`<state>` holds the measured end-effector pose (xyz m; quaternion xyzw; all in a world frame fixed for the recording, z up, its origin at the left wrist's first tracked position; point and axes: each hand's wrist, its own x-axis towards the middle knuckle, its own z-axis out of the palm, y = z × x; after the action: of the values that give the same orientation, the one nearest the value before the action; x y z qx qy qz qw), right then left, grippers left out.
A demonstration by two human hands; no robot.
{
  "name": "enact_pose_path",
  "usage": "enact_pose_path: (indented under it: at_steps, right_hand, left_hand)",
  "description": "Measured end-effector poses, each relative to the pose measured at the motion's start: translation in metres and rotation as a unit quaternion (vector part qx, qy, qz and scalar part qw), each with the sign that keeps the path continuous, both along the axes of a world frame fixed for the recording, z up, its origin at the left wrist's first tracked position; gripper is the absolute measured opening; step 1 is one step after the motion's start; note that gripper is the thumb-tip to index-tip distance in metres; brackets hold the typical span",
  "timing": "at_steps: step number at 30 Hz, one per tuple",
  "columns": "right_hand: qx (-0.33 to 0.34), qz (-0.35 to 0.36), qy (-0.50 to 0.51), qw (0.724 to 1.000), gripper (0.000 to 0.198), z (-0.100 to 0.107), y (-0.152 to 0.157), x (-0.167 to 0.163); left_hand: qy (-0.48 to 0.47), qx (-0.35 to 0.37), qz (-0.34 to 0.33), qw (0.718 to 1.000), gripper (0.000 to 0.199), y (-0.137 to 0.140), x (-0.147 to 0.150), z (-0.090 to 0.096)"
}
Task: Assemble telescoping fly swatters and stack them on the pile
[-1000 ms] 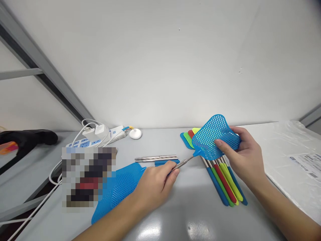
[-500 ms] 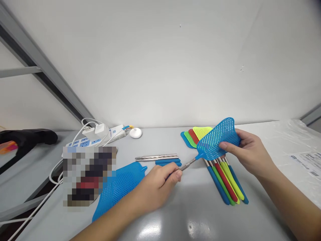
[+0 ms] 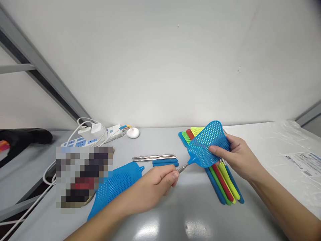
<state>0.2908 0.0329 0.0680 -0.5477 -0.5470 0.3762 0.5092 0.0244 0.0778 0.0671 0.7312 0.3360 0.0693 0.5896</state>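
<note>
An L hand [image 3: 162, 180], fingers curled tight, has hold of a metal rod [image 3: 182, 168], the part inside the fist hidden. The R hand [image 3: 237, 154], thumb in front, fingers behind, pinches a blue mesh head [image 3: 200, 155] by its wide end, held up btwn the two hands, above the surface [image 3: 200, 217]; its neck meets the rod's tip, but can't tell how deep it's seated.

Risks, as judged: an off-line pull or twist by the R hand could bend the neck or work it off the tip; a slack L grip could let the rod turn; too hard a pinch may crease the mesh, which looks thin & bendy. A low sweep could knock the pile behind.

The head: bright blue, rows of small holes, rounded corners, curved rather than flat, tapering to a solid neck; the rod silvery, ringed nr the joint.

Just behind, partly masked: fly swatters [image 3: 222, 187] w/ blue, green, red & yellow grips, fanned out. To the L, a second mesh head [image 3: 117, 184], also blue, & thin metal rods [image 3: 152, 157] nr blue grips [image 3: 165, 163]. Farther off: a power strip [image 3: 80, 144]; far R, a plastic-wrapped packet [image 3: 271, 144]
</note>
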Motion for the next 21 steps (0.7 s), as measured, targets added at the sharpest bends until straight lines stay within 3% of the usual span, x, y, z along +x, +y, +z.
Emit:
enact_pose_path:
  at_steps: [3,7,10,12,15,18,21]
  right_hand:
    - [-0.006,-0.01,-0.003,1.0,0.021,0.002,0.0,-0.004]
    - [-0.027,-0.02,0.001,0.999,0.024,0.004,0.0,-0.009]
    - [-0.033,-0.022,0.002,0.999,0.024,0.004,0.0,-0.014]
    - [-0.042,-0.02,0.008,0.999,0.024,0.004,0.0,-0.015]
    - [-0.047,-0.014,0.067,0.997,0.023,0.001,0.001,-0.015]
    - [-0.027,0.011,0.182,0.983,0.03,-0.005,0.002,-0.015]
    - [-0.017,0.031,0.181,0.983,0.038,-0.012,0.0,-0.021]
  left_hand:
    - [0.045,0.139,0.014,0.989,0.04,-0.004,0.002,0.002]
    - [0.119,0.296,0.033,0.947,0.036,-0.007,0.002,-0.009]
    - [0.151,0.356,0.049,0.921,0.034,-0.005,0.002,-0.017]
    - [0.15,0.361,0.057,0.919,0.033,-0.003,0.002,-0.019]
    - [0.084,0.292,0.057,0.951,0.035,-0.005,0.002,-0.016]
    - [-0.027,0.122,0.057,0.991,0.034,-0.012,0.004,-0.017]
    - [-0.119,-0.059,0.073,0.989,0.034,-0.021,0.008,-0.024]
